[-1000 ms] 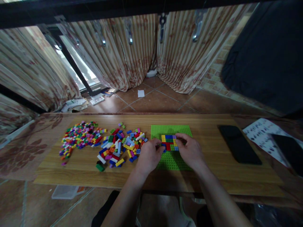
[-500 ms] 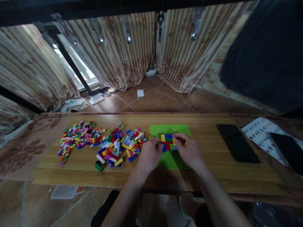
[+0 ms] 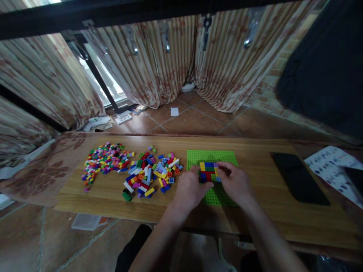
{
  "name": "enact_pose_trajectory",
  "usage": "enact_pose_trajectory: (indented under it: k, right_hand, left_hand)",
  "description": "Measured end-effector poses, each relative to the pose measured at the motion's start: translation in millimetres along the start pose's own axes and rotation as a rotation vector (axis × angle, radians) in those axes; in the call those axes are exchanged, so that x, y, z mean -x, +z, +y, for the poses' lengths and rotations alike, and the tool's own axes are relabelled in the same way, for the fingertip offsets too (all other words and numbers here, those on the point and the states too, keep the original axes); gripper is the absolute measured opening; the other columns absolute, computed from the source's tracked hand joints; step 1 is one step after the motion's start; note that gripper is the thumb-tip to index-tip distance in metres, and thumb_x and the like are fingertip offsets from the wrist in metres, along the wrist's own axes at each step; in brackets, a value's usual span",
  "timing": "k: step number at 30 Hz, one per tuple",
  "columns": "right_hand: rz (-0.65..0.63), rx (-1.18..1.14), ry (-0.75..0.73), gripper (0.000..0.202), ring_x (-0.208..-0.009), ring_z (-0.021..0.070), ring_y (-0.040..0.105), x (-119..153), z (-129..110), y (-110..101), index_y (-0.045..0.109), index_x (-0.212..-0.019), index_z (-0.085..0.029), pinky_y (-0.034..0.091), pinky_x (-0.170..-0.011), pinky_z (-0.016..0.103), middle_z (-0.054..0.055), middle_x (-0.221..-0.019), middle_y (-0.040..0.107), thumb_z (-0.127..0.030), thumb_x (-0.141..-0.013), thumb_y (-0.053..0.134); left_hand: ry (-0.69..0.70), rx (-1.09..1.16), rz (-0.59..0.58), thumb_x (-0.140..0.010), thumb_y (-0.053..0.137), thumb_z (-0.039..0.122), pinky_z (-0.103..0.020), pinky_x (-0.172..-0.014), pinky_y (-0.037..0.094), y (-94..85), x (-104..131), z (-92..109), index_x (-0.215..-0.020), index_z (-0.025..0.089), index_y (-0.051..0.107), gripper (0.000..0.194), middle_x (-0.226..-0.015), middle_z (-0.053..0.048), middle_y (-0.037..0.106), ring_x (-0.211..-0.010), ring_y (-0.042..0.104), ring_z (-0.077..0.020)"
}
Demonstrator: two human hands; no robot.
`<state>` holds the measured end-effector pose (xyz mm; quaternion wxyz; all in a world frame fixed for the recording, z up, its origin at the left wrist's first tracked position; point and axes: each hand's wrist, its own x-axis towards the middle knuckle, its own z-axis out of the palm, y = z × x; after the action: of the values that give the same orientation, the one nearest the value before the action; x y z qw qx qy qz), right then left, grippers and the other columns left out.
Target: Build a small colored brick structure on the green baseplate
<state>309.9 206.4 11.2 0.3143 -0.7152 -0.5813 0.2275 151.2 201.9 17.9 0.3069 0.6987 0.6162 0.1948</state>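
Observation:
A flat block of joined toy bricks [image 3: 209,167], in yellow, blue, red and green, is over the light green studded baseplate [image 3: 219,198]. My left hand [image 3: 189,189] grips its left end, with the thumb stretched along the near side. At the opposite end, my right hand [image 3: 235,182] holds the block between thumb and fingers. Part of the block's edges is hidden by my fingers. Whether the block is pressed onto the plate or held just above it, I cannot tell.
Left of the plate lies a pile of larger loose bricks [image 3: 149,173], and farther left a heap of small bricks [image 3: 106,158]. A black tablet-like slab [image 3: 297,177] rests on the right of the wooden table [image 3: 170,204], beside a printed sheet [image 3: 326,160].
My left thumb has slid rightward along the block's near side. The right hand keeps its grip. The whole scene has shifted slightly to the right in view.

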Motion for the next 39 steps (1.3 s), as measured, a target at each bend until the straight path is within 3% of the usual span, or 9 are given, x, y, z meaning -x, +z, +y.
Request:
enact_pose_trajectory:
  k: [4,7,11,14,19,26,33,39]
  right_hand:
    - [0.023,0.012,0.003,0.032,-0.081,0.0246,0.068,-0.8,3.3,0.6,0.070,-0.100,-0.017,0.051,-0.074,0.038,0.010,-0.092,0.074,-0.032,-0.080,0.051]
    - [0.099,0.016,-0.008,0.032,-0.079,0.0243,0.067,-0.3,3.4,-0.7,0.071,-0.099,-0.016,0.051,-0.072,0.038,0.010,-0.093,0.073,-0.035,-0.080,0.052]
    - [0.212,-0.007,-0.105,0.032,-0.069,0.0206,0.064,5.8,-4.2,0.2,0.069,-0.101,-0.018,0.052,-0.067,0.036,0.010,-0.095,0.071,-0.039,-0.084,0.051]
    - [0.218,-0.087,-0.287,0.028,-0.082,0.0206,0.065,15.5,-14.4,7.8,0.068,-0.100,-0.019,0.052,-0.077,0.036,0.009,-0.099,0.069,-0.037,-0.088,0.050]
    - [0.105,-0.103,-0.506,0.021,-0.100,0.0213,0.063,34.4,-28.3,26.9,0.066,-0.101,-0.024,0.049,-0.091,0.039,0.006,-0.104,0.069,-0.029,-0.091,0.048]
    - [0.026,-0.050,-0.550,0.020,-0.099,0.0209,0.062,44.5,-34.9,44.5,0.066,-0.100,-0.022,0.050,-0.089,0.038,0.006,-0.105,0.068,-0.025,-0.092,0.048]
    - [0.016,-0.072,-0.584,0.020,-0.097,0.0205,0.063,43.7,-38.5,53.9,0.066,-0.100,-0.021,0.051,-0.086,0.037,0.007,-0.102,0.069,-0.025,-0.092,0.049]
    - [0.003,-0.119,-0.625,0.018,-0.093,0.0203,0.065,43.3,-38.2,59.0,0.067,-0.098,-0.022,0.053,-0.083,0.037,0.006,-0.099,0.070,-0.024,-0.091,0.050]
  left_hand:
    - [0.037,-0.005,-0.001,-0.078,0.061,0.028,-0.028,-0.063,0.048,1.9,1.3,0.8,-0.111,0.016,0.059,0.035,-0.083,-0.007,0.070,-0.073,0.066,-0.0211]
    - [0.075,0.025,-0.028,-0.079,0.055,0.021,-0.026,-0.062,0.048,-7.3,3.5,-0.7,-0.109,0.017,0.061,0.031,-0.084,-0.007,0.071,-0.073,0.066,-0.0193]
    - [0.116,0.079,-0.054,-0.079,0.052,0.018,-0.023,-0.064,0.048,-40.0,5.3,-13.2,-0.107,0.019,0.065,0.031,-0.085,-0.004,0.072,-0.071,0.065,-0.0157]
    - [0.131,0.054,-0.033,-0.079,0.052,0.016,-0.022,-0.067,0.047,-72.5,6.9,-31.7,-0.103,0.021,0.069,0.030,-0.086,-0.002,0.072,-0.073,0.064,-0.0144]
    - [-0.100,-0.073,0.043,-0.074,0.056,0.015,-0.023,-0.067,0.046,-106.7,12.2,-64.0,-0.104,0.023,0.071,0.035,-0.080,-0.001,0.071,-0.072,0.063,-0.0151]
    - [-0.152,-0.089,0.058,-0.069,0.059,0.012,-0.023,-0.065,0.046,-112.3,17.1,-75.5,-0.103,0.023,0.072,0.038,-0.083,-0.001,0.071,-0.070,0.062,-0.0141]
    - [-0.332,-0.042,0.233,-0.073,0.054,0.011,-0.022,-0.065,0.047,-148.2,31.4,-104.8,-0.099,0.018,0.072,0.032,-0.081,-0.002,0.070,-0.065,0.061,-0.0123]
    - [-0.385,-0.121,0.120,-0.067,0.065,0.015,-0.023,-0.064,0.045,-156.9,43.7,-126.3,-0.091,0.021,0.074,0.026,-0.077,-0.001,0.069,-0.072,0.062,-0.0156]
